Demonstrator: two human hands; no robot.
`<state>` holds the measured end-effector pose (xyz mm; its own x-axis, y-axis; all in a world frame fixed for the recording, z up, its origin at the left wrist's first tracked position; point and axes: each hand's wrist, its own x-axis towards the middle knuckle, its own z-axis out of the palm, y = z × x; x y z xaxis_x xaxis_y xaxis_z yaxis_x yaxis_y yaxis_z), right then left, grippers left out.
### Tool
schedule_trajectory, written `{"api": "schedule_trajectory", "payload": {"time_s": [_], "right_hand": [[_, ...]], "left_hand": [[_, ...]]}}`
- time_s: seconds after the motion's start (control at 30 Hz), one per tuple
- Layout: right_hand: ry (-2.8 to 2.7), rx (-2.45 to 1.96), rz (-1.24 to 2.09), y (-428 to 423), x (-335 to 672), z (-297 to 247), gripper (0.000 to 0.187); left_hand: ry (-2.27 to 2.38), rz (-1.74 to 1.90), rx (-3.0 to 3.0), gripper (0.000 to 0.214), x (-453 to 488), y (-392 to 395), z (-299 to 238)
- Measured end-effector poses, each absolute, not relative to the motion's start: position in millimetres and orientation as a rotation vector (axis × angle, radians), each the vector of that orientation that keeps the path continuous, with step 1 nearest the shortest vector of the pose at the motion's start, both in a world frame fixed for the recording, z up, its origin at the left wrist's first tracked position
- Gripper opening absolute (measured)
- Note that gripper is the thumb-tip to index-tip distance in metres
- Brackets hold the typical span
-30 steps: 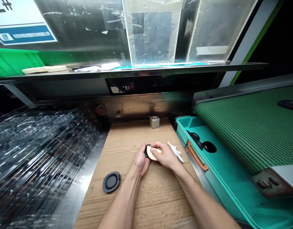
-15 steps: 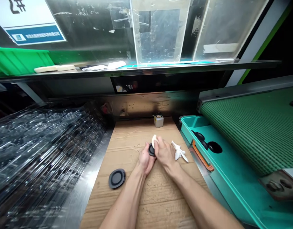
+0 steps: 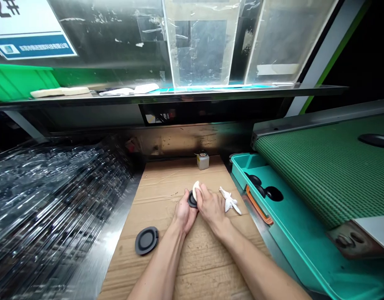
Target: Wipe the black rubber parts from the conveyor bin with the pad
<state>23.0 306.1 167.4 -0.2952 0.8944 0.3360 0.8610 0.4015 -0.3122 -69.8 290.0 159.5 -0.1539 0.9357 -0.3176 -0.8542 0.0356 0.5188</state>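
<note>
Over the middle of the cardboard sheet, my left hand grips a small round dark grey part. My right hand pinches a white pad against the upper right of that part, and the fingers hide some of both. A larger round dark grey part with ringed grooves lies flat to the left of my left forearm. Just right of my right hand rests a crumpled white cloth. Farther back on the cardboard stands a small squarish bottle with a dark top.
Clear plastic trays are stacked at the left. On the right, a turquoise bin holds several black round parts, beside a green conveyor belt carrying a black part. A metal shelf crosses above the back, with a green crate.
The camera view has shifted slightly to the right. The black part on the conveyor shows farther into view. Both hands keep their hold, the white pad still against the small part.
</note>
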Motion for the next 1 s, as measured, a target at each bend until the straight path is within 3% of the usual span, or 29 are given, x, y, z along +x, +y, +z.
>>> {"api": "schedule_trajectory", "payload": {"time_s": [0.77, 1.0], "right_hand": [[-2.257, -1.557, 0.173, 305, 23, 168, 0.042], [-1.927, -1.609, 0.304, 335, 42, 166, 0.039]], "left_hand": [[0.753, 1.588, 0.135, 0.032, -71, 291, 163], [0.725, 1.564, 0.117, 0.031, -80, 292, 162]]}}
